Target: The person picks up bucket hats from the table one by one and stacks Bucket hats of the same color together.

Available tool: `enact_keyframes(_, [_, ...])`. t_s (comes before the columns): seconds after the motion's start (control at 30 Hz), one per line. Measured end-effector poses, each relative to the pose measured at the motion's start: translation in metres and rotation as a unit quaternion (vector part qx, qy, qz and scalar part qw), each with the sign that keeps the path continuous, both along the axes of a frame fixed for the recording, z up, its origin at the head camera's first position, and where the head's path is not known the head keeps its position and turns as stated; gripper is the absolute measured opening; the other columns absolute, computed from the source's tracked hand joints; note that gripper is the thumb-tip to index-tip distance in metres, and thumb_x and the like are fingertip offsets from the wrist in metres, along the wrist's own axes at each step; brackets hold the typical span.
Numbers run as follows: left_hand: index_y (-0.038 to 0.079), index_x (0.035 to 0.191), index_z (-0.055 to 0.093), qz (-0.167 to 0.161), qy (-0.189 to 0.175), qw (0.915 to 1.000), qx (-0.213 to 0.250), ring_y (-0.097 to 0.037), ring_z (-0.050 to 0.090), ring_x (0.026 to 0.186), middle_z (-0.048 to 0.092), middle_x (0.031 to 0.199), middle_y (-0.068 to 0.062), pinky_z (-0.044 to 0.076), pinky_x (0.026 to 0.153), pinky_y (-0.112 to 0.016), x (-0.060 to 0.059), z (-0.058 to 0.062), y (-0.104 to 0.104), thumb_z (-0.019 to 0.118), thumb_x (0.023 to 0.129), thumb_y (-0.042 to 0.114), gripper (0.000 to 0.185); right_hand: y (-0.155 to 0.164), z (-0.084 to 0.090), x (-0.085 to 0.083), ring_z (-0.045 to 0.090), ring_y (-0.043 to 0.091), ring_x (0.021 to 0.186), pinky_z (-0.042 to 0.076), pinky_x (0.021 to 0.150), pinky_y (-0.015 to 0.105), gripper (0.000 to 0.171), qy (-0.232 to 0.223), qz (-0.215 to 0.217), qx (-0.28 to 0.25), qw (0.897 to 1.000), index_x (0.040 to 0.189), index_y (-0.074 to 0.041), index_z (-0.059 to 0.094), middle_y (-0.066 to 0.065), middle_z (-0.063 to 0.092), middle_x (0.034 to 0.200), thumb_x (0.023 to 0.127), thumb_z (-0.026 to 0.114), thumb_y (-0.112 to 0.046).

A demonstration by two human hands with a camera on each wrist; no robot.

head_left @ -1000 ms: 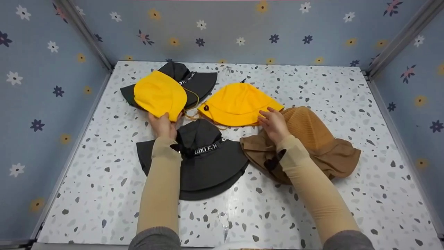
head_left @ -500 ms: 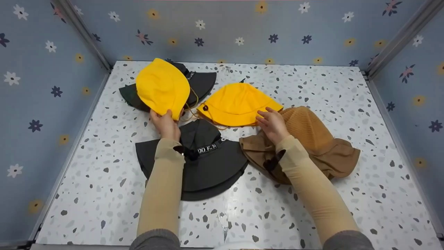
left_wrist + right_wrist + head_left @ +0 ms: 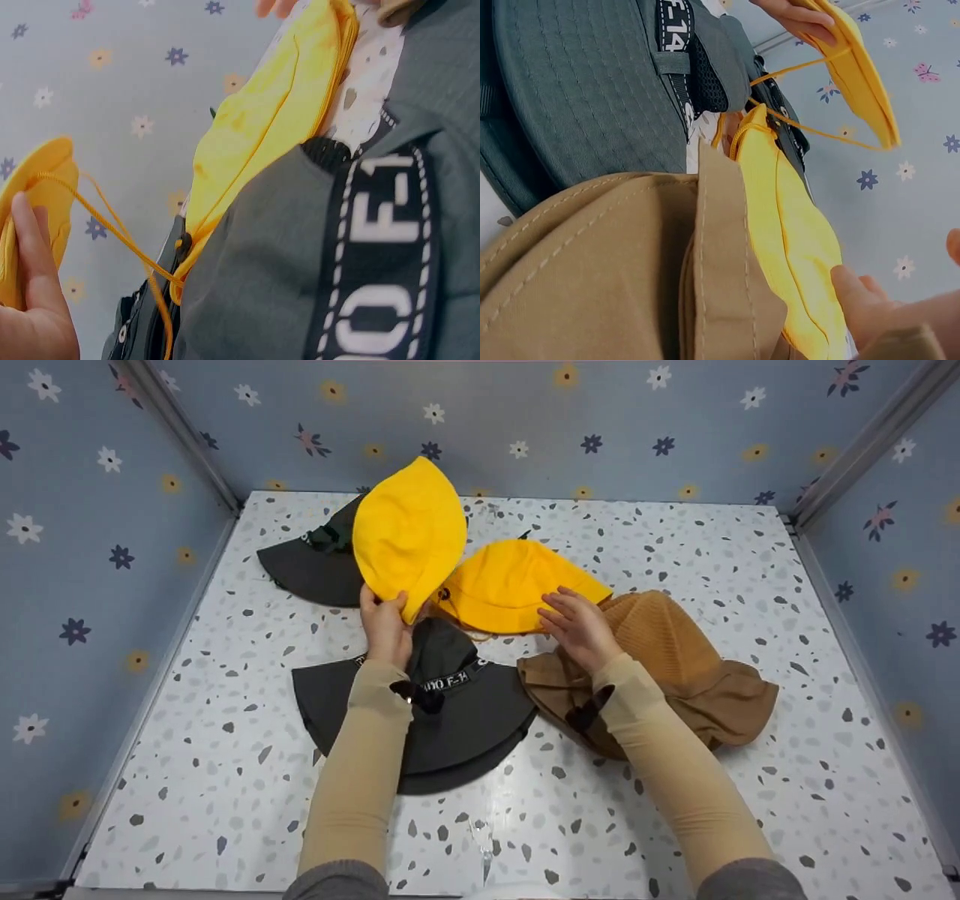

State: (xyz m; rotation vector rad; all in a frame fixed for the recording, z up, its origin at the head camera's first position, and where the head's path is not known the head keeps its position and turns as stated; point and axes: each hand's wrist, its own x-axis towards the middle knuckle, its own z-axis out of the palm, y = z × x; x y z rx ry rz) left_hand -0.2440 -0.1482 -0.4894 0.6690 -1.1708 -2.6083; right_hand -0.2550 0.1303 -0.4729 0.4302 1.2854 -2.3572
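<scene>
From my remote seat I saw the flowered wall (image 3: 480, 405) beyond the 2 hands and the speckled table (image 3: 187, 780) beneath them. The 5 hats were gathered loosely about the hands, I guessed so that each was in easy reach.

Under the left wrist lay the front black hat (image 3: 465, 727), its brim doubled as if folded to sit flat. The brown hat (image 3: 664, 641) slumped beneath and outside the right wrist, its brim seemingly too limp to lie smooth. Beyond the left hand rested the back black hat (image 3: 307, 574), partly hidden from the head camera.

What hid it was the held yellow hat (image 3: 411, 529), tilted on edge in the air just past the left hand. The lying yellow hat (image 3: 525, 577) sat between the hands and slightly beyond, brim toward me.

The left hand (image 3: 385, 628) pinched the held hat's brim between thumb and fingers; I judged that grip left the crown uncrushed. The right hand (image 3: 579, 626) was spread and held nothing, fingertips at the lying hat's brim, perhaps to steady it; I couldn't tell whether they touched.

A yellow cord (image 3: 112, 224) drooped slackly beside the left hand. Smallest was a dark bead (image 3: 444, 594) at the lying hat's left-hand end.
</scene>
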Motion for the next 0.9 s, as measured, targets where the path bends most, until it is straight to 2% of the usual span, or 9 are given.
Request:
enact_keyframes(0.13, [0.019,0.147,0.035,-0.045,-0.004,0.9989,-0.01,-0.024,0.06,0.096,0.045,0.126,-0.01,0.058,0.075,-0.036,0.001,-0.001,0.003,0.045,0.1,-0.007,0.054,-0.002,0.001,0.001,0.029,0.031,0.148,0.032,0.12,0.035,0.063,0.005,0.014,-0.003,1.0,0.158,-0.008,0.016,0.014,0.026,0.162,0.104,0.047,-0.014])
enact_keyframes(0.33, [0.017,0.145,0.036,-0.119,-0.017,0.9921,-0.036,-0.022,0.061,0.092,0.045,0.127,-0.009,0.059,0.062,-0.03,0.003,-0.003,0.005,0.047,0.098,-0.009,0.054,-0.003,0.002,0.002,0.029,0.033,0.148,0.031,0.12,0.036,0.063,0.017,0.024,-0.003,1.0,0.158,-0.007,0.017,0.016,0.026,0.162,0.104,0.048,-0.017])
enact_keyframes(0.57, [0.018,0.147,0.037,-0.221,-0.038,0.9714,-0.078,-0.02,0.063,0.088,0.046,0.133,-0.015,0.059,0.061,-0.03,0.005,-0.001,0.008,0.05,0.097,-0.007,0.057,-0.006,0.002,0.002,0.03,0.033,0.148,0.03,0.12,0.038,0.066,0.028,0.035,-0.013,0.999,0.158,-0.006,0.014,0.017,0.025,0.162,0.104,0.05,-0.018])
enact_keyframes(0.7, [0.018,0.15,0.035,-0.268,-0.035,0.9578,-0.098,-0.02,0.064,0.087,0.045,0.139,-0.018,0.059,0.062,-0.031,0.006,0.001,0.011,0.05,0.097,-0.007,0.06,-0.006,0.003,0.002,0.041,0.03,0.14,0.033,0.119,0.038,0.068,0.031,0.032,-0.027,0.999,0.157,-0.007,0.017,0.016,0.033,0.158,0.102,0.054,-0.02])
enact_keyframes(0.8, [0.019,0.151,0.034,-0.294,-0.029,0.9493,-0.106,-0.021,0.064,0.089,0.044,0.141,-0.017,0.059,0.061,-0.032,0.007,0.001,0.013,0.05,0.097,-0.008,0.063,-0.006,0.004,0.002,0.052,0.024,0.125,0.043,0.11,0.035,0.064,0.032,0.026,-0.033,0.999,0.153,-0.008,0.026,0.013,0.045,0.147,0.1,0.06,-0.022])
enact_keyframes(0.9, [0.018,0.151,0.035,-0.313,-0.026,0.9427,-0.112,-0.021,0.063,0.089,0.046,0.136,-0.013,0.06,0.059,-0.032,0.009,0.002,0.015,0.051,0.095,-0.009,0.064,-0.004,0.004,0.002,0.059,0.019,0.11,0.052,0.094,0.031,0.053,0.036,0.019,-0.036,0.999,0.145,-0.009,0.038,0.008,0.058,0.131,0.099,0.061,-0.022])
